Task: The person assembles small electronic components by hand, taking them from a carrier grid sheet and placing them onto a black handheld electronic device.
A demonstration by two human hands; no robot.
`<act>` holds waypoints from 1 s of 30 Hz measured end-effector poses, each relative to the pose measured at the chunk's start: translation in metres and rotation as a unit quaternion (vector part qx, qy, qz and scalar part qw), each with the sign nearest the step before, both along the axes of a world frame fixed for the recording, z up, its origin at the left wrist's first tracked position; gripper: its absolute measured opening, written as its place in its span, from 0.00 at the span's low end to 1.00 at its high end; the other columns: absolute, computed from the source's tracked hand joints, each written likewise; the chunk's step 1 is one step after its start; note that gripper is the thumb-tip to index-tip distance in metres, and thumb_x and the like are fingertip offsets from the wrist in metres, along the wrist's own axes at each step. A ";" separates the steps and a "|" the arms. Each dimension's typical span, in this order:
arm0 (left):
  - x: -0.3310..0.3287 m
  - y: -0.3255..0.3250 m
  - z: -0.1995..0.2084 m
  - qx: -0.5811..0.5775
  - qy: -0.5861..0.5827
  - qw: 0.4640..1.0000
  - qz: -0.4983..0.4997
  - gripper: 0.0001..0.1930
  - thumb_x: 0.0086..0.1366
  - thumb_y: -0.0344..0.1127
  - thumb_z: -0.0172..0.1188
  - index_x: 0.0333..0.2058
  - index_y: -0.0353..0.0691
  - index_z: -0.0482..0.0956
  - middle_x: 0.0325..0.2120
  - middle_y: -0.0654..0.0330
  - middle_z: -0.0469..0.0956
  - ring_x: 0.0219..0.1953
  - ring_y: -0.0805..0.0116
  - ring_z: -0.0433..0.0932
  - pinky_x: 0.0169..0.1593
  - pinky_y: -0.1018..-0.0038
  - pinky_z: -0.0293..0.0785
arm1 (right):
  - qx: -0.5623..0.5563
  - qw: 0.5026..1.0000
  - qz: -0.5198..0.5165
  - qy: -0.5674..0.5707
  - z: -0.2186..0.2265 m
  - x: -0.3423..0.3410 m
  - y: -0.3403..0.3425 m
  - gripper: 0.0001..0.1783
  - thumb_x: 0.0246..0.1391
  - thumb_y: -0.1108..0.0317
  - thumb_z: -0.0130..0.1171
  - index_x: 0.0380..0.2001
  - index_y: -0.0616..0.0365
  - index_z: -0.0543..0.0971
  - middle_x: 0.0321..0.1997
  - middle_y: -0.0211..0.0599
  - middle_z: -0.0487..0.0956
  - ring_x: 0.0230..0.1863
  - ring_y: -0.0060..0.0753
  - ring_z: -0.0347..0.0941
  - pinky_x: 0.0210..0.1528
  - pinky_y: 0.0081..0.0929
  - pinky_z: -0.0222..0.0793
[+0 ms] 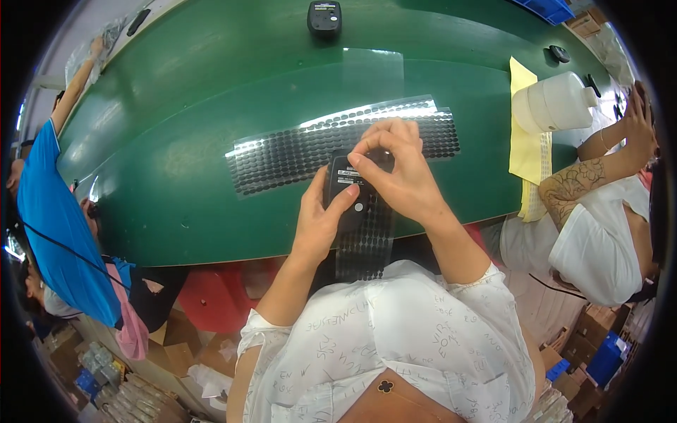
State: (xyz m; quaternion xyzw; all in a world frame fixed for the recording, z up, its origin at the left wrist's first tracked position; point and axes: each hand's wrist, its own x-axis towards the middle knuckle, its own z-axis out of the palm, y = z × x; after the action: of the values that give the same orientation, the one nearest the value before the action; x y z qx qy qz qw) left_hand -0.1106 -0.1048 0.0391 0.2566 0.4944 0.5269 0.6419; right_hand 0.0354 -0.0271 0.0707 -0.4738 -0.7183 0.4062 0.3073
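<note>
A black computer mouse (343, 204) is held underside up, with pale labels and a round white dot showing. My left hand (317, 217) grips it from the left, thumb lying across its underside. At its far end, my right hand (405, 173) has thumb and index finger pinched together. Whatever small thing may be between those fingertips is hidden. Clear sheets (282, 156) with rows of small black oval pads lie flat on the green table just beyond my hands. Another such strip (364, 247) hangs below the mouse over the table's near edge.
Another dark mouse (324, 20) rests farther back on the green table (176, 183), with a bare clear sheet (374, 70) nearer. To the right, a whitish plastic bottle (553, 103) lies on yellow sheets (525, 151). People sit on both sides; a red stool (215, 296) is at lower left.
</note>
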 end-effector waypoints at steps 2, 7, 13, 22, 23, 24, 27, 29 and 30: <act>0.001 -0.001 -0.001 0.005 0.002 1.000 0.003 0.20 0.66 0.31 0.61 0.54 0.32 0.70 0.44 0.60 0.76 0.44 0.76 0.74 0.48 0.78 0.72 | 0.006 1.000 -0.007 -0.004 -0.003 -0.005 -0.002 0.07 0.52 0.65 0.67 0.31 0.56 0.82 0.45 0.32 0.73 0.53 0.34 0.61 0.58 0.32 0.53; 0.003 -0.001 -0.001 0.018 0.030 0.999 0.007 0.18 0.67 0.32 0.60 0.53 0.32 0.70 0.43 0.60 0.76 0.45 0.76 0.74 0.49 0.78 0.71 | 0.042 0.998 -0.038 -0.019 -0.009 -0.012 -0.009 0.07 0.52 0.64 0.67 0.31 0.54 0.82 0.47 0.32 0.73 0.55 0.35 0.59 0.60 0.36 0.50; 0.003 -0.001 -0.001 0.020 0.032 0.999 0.015 0.17 0.68 0.32 0.59 0.53 0.33 0.69 0.43 0.60 0.76 0.45 0.75 0.74 0.50 0.77 0.71 | 0.065 0.996 -0.055 -0.023 -0.011 -0.019 -0.012 0.06 0.51 0.65 0.67 0.30 0.54 0.82 0.47 0.32 0.72 0.55 0.36 0.59 0.59 0.37 0.49; 0.005 -0.002 -0.001 0.033 0.057 0.998 0.021 0.18 0.68 0.32 0.59 0.53 0.32 0.69 0.43 0.59 0.75 0.46 0.74 0.74 0.50 0.76 0.71 | 0.069 0.996 -0.059 -0.021 -0.012 -0.022 -0.014 0.06 0.51 0.67 0.67 0.30 0.55 0.81 0.47 0.33 0.72 0.54 0.36 0.59 0.59 0.37 0.48; 0.005 -0.002 -0.003 0.036 0.058 0.997 0.021 0.17 0.68 0.32 0.59 0.53 0.32 0.69 0.43 0.59 0.75 0.46 0.74 0.74 0.50 0.76 0.71 | 0.065 0.996 -0.058 -0.015 -0.012 -0.022 -0.013 0.06 0.51 0.67 0.67 0.30 0.55 0.80 0.46 0.33 0.72 0.54 0.36 0.60 0.59 0.37 0.49; 0.005 -0.002 -0.004 0.039 0.060 0.997 0.021 0.17 0.68 0.32 0.59 0.53 0.32 0.69 0.43 0.58 0.75 0.46 0.74 0.74 0.50 0.76 0.71 | 0.061 0.996 -0.057 -0.009 -0.013 -0.022 -0.013 0.06 0.51 0.68 0.66 0.30 0.55 0.80 0.46 0.33 0.72 0.54 0.36 0.60 0.59 0.37 0.50; 0.005 -0.002 -0.003 0.041 0.061 0.997 0.020 0.17 0.68 0.32 0.59 0.52 0.32 0.69 0.43 0.58 0.75 0.46 0.74 0.75 0.50 0.76 0.72 | 0.054 0.997 -0.057 0.005 -0.014 -0.022 -0.014 0.06 0.51 0.69 0.66 0.30 0.57 0.79 0.46 0.34 0.73 0.52 0.37 0.62 0.58 0.36 0.54; 0.005 -0.002 -0.002 0.037 0.061 0.997 0.019 0.17 0.68 0.32 0.59 0.52 0.32 0.69 0.43 0.58 0.75 0.45 0.74 0.75 0.49 0.77 0.72 | 0.050 0.997 -0.057 0.012 -0.016 -0.023 -0.014 0.06 0.51 0.70 0.65 0.30 0.58 0.78 0.45 0.34 0.73 0.52 0.37 0.63 0.57 0.36 0.56; 0.005 -0.002 -0.002 0.037 0.061 0.997 0.019 0.17 0.68 0.32 0.59 0.52 0.32 0.69 0.43 0.58 0.75 0.45 0.74 0.75 0.49 0.77 0.72 | 0.043 0.997 -0.053 0.027 -0.017 -0.023 -0.013 0.06 0.52 0.71 0.65 0.30 0.59 0.78 0.45 0.35 0.73 0.51 0.37 0.64 0.56 0.35 0.59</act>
State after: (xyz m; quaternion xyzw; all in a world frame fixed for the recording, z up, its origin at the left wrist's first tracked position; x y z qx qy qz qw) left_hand -0.1055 -0.1066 0.0368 0.3025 0.5180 0.5402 0.5902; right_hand 0.0125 -0.0405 0.0535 -0.4867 -0.7003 0.3707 0.3678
